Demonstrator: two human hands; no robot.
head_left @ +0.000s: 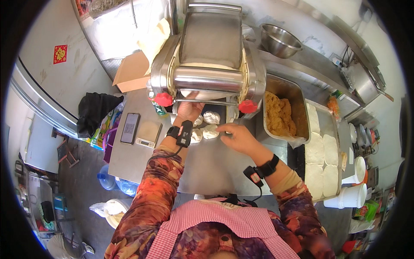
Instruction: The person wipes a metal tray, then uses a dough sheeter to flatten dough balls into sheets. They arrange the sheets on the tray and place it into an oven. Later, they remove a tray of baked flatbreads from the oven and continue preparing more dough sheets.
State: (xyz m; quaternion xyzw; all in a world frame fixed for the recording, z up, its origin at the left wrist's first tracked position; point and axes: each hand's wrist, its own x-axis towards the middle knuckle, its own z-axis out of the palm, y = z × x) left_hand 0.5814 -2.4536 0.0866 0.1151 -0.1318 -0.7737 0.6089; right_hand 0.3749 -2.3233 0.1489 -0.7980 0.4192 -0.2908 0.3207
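A steel dough roller machine (207,80) with two red knobs stands at the top middle, a pale dough sheet (202,94) under its roller. My left hand (189,110) reaches beneath the roller to that sheet, its fingers partly hidden behind the front bar. Several floured dough pieces (210,131) lie on the steel table (220,168) below the machine. My right hand (237,136) hovers just right of them, index finger extended and the others loosely bent, holding nothing visible.
A steel tub of orange-brown mixture (280,116) and a tray of flat dough sheets (323,168) sit rightward. Leftward are a phone (130,128), scale (149,133), black cloth (97,110) and cardboard box (131,71). A steel bowl (280,43) rests on the back shelf.
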